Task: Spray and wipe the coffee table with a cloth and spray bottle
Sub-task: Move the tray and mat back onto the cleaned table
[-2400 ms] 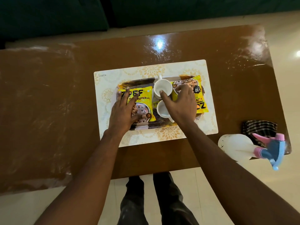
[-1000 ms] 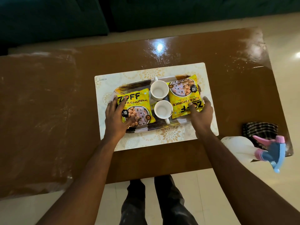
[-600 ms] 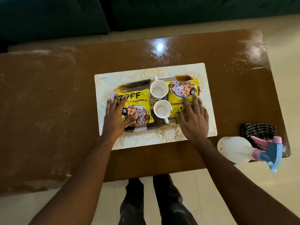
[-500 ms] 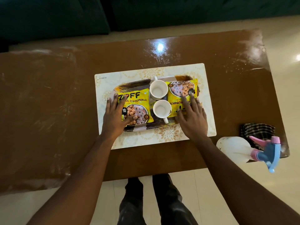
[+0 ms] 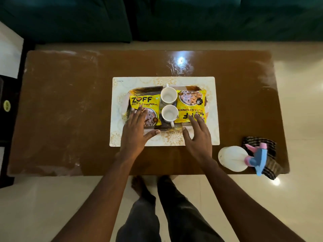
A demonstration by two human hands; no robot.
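A glossy brown coffee table (image 5: 66,109) fills the view. At its near right corner stands a white spray bottle (image 5: 232,158) with a pink and blue trigger head, partly over a dark checked cloth (image 5: 271,165). In the middle a pale placemat (image 5: 211,84) carries a tray (image 5: 148,89) with two yellow snack packets and two white cups. My left hand (image 5: 135,135) lies flat with straight fingers on the left packet (image 5: 143,103) and the tray's near edge. Spread open, my right hand (image 5: 199,137) has its fingertips on the right packet (image 5: 190,103).
A dark green sofa (image 5: 157,16) runs along the far side of the table. The tabletop shows smears and a light glare (image 5: 180,60). My legs and a bare foot (image 5: 138,186) stand on the pale tiled floor at the near edge.
Both hands have slid back toward the tray's near edge. The view has pulled back, so the whole table now shows. Bottle and cloth have not moved.
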